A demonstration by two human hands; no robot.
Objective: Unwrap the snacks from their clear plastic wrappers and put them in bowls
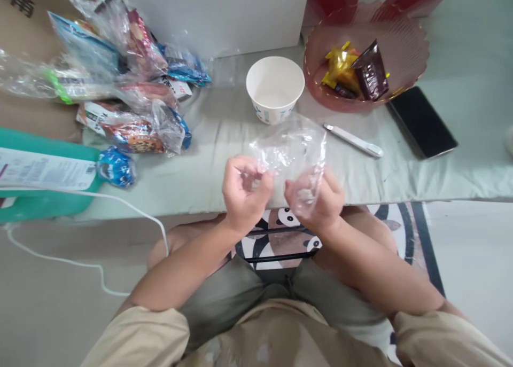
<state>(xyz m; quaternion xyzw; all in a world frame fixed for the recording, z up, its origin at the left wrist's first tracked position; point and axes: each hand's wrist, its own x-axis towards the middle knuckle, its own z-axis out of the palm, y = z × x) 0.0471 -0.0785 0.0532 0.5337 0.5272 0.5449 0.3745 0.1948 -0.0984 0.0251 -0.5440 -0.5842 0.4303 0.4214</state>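
Note:
A clear plastic bag (288, 142) is stretched between my two hands, just over the table's front edge. My left hand (246, 190) is closed with its thumb and fingers pinching the bag's left side. On the other side, my right hand (320, 196) is closed round the bag, part of which drapes over its fingers. Nothing can be made out inside the bag. Just beyond it stands a white paper bowl (275, 89), upright, with blue print on its side. To the right lies a white utility knife (353, 140).
A pink ribbed bowl (316, 92) holds several wrapped snacks, beside a black phone (422, 121). Packaged snacks (132, 89) pile up at the left. A green bottle (48, 169) and a blue wrapped ball (116, 167) lie near a white cable (132, 205). A white box (224, 14) stands behind.

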